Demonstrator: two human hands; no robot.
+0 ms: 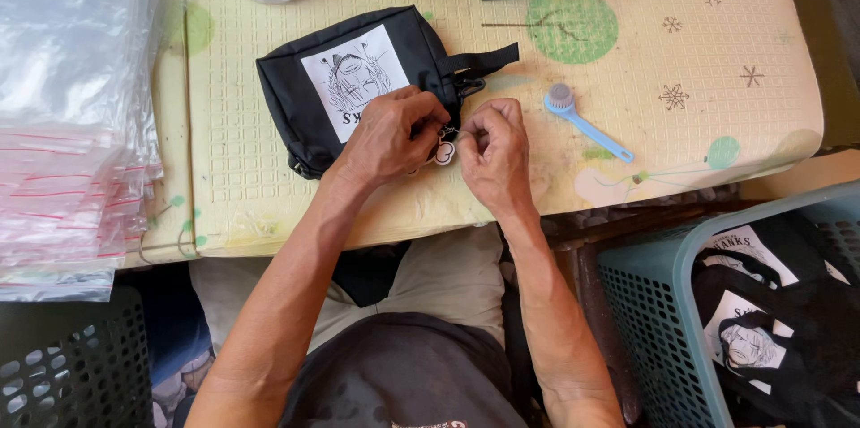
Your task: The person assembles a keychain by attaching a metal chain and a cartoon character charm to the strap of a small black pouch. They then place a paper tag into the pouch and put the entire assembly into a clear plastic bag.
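A pale yellow tabletop (681, 137), printed with green circles and snowflakes, fills most of the view. On its left edge lies a thick stack of clear plastic bags (67, 123) with red seal strips. At the lower right stands a teal plastic basket (645, 320) holding more black pouches with white printed patches, and a dark basket (72, 365) sits at the lower left. A black zip pouch (305, 101) with a white drawn patch lies flat on the tabletop just in front of the person, its strap pointing right. The left hand (390, 137) rests on the pouch's near right corner, fingers pinched closed on a small metal ring by the zipper. The right hand (493, 150) is just beside it, fingers pinched on the same small fitting, from which a little round pale charm (443, 153) hangs between the two hands. A light blue brush (582, 121) with a round head lies near the right hand, apart from it.
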